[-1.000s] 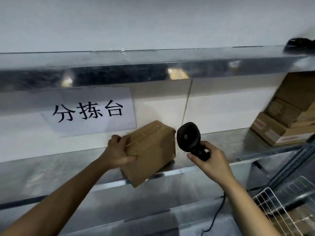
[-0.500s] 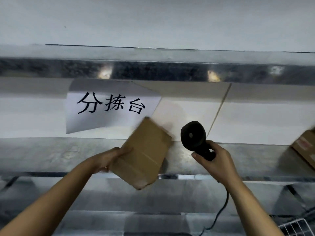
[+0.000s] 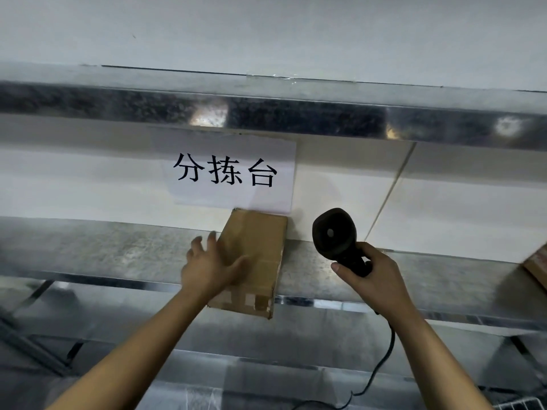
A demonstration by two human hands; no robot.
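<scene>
- Lays straight, spread fingers point(image 3: 196, 247) of left hand point(image 3: 211, 269) flat on top of brown rectangular cardboard box point(image 3: 260, 244); no curl, no grasp, contact only.
- Clenches right hand point(image 3: 374, 279) round handle of black plastic handheld barcode scanner point(image 3: 333, 233), head raised just right of box, not touching it.
- Places box on grey speckled metal shelf point(image 3: 103, 253), far end near white wall below white paper sign with black characters point(image 3: 231, 173), near end poking past shelf's front lip.
- Risks, as judged: could tip box off the lip if the flat palm pushes or drags toward the body, since nothing grips it; could miss the read if the barcode faces down or away from scanner; could snag thin black cable point(image 3: 384, 362) hanging below right wrist on shelf frame.
- Cannot see any label or barcode on box; underside and far face hidden.
- Cannot tell whether trigger is pressed; index finger hidden behind handle.
- Cuts off second brown carton point(image 3: 537, 266) at right edge and white wire basket point(image 3: 516, 406) at bottom right.
</scene>
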